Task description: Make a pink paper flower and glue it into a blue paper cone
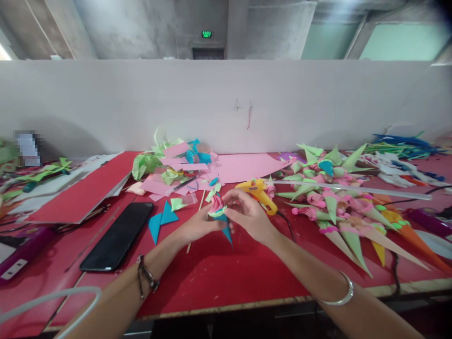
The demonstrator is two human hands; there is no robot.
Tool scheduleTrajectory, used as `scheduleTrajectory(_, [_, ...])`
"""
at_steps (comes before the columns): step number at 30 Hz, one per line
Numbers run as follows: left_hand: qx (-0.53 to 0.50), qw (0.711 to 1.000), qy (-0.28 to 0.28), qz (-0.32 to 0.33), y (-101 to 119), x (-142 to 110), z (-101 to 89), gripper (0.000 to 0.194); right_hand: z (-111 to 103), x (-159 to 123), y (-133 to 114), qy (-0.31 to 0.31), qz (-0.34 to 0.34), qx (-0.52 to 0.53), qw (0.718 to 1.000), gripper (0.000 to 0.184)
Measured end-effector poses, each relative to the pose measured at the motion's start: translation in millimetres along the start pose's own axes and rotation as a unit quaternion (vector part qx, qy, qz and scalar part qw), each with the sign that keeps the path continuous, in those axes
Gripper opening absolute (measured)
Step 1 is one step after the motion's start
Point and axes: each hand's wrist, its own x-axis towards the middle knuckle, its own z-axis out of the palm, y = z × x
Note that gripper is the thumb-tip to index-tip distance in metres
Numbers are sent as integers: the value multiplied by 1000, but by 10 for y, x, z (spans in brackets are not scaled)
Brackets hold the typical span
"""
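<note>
Between my two hands, over the red table, is a small paper ice cream cone (218, 207) with a pink swirled top, a pale scalloped band and a blue pointed cone. My left hand (199, 226) grips it from the left, its fingertips partly hidden behind the cone. My right hand (250, 214) closes on the band and top from the right, thumb in front. Blue paper triangles (163, 219) lie left of my left hand. A thin stick (202, 200) rests on the table just behind it. Beyond my right hand lies a yellow glue gun (259, 192).
A black phone (118, 235) lies at left, beside red sheets (88, 188). Paper scraps (176, 165) pile up behind my hands. Several finished paper cones (339, 202) heap at right, with a clear glue stick (346, 187) across them. A white partition (226, 108) stands behind the table.
</note>
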Motion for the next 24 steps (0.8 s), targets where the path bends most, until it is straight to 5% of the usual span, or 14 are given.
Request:
scheduleTrajectory(5, [6,997,-72,20,32,-10,3,9,-13,4,13,-35,16,10,999,28])
scheduleTrajectory(15, [24,996,-79,30,0,-11,15,13,-11,4,56,-47,-50,-88,994,27])
scheduleTrajectory(21, [112,991,46,63,-57,-6,-6,28,-22,2,63,-69,-77,-100,990,36])
scheduleTrajectory(24, [141,987,46,68,-72,-23,-14,26,-27,9,72,-75,-85,-89,990,36])
